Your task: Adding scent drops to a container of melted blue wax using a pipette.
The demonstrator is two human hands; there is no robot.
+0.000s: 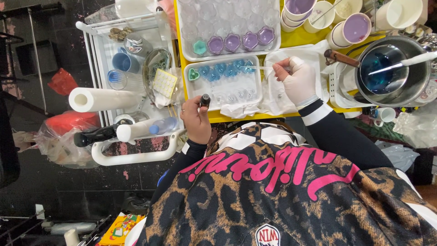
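The step in hand looks like dosing small mould cups with a pipette [266,68] — blue liquid into the near tray [225,83]. To do it well, I judge the tip should hang straight over one cup, close to its rim without touching, and the squeeze should be slow, so each cup fills level and nothing spills onto the neighbours.

The right hand [298,82], gloved in white, is closed around the pipette's bulb end, fingers curled tight; the thin clear stem runs out from it over the tray's far row, where heart-shaped cups already hold blue. The tip seems to end near those blue cups, though whether it touches one I cannot tell.

The left hand [196,120], bare, is clenched around a small dark bottle [205,100], held upright just in front of the tray's near edge; its cap end points up between thumb and fingers.

Beyond the right hand lies a second tray [227,27] with purple-filled cups, and further out to its side sits a metal pot [393,70] of blue liquid on the yellow worktop [309,38].
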